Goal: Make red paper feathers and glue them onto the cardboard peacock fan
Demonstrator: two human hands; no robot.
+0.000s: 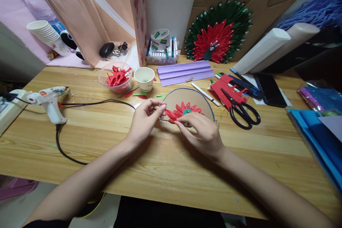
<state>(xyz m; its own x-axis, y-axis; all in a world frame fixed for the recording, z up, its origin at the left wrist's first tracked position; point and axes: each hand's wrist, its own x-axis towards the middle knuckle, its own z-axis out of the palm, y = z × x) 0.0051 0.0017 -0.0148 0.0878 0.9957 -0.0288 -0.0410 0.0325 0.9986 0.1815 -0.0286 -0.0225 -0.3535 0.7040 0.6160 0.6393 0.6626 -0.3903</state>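
Forearms nearest, both bare, crossing the near edge of the bench (171, 171) and cut off by the bottom of the view. Wooden bench wide, far edge crowded, right edge under blue sheets (317, 131) only partly in view. Round cardboard disc (187, 96) at mid-bench, blue-rimmed, near half hidden behind the hands. On the disc, red paper flower (179, 110), its teal centre partly covered.

Left hand (145, 119) at the flower's left side, thumb and fingertips pinched together on a petal there. Right hand (204, 133) laid over the flower's near right part, fingers pointing left; clamped or merely pressing, impossible to tell. Hands close together, fingertips almost meeting over the petals.

Toward the left edge, white glue gun (48, 101) standing on its handle, black cord looping toward the near edge. Right of the disc, black scissors (242, 110) lying on red paper scraps (223, 85). Beyond the left hand, bowl of red petals (116, 76) and paper cup (144, 78) side by side, contents of the cup hard to make out.
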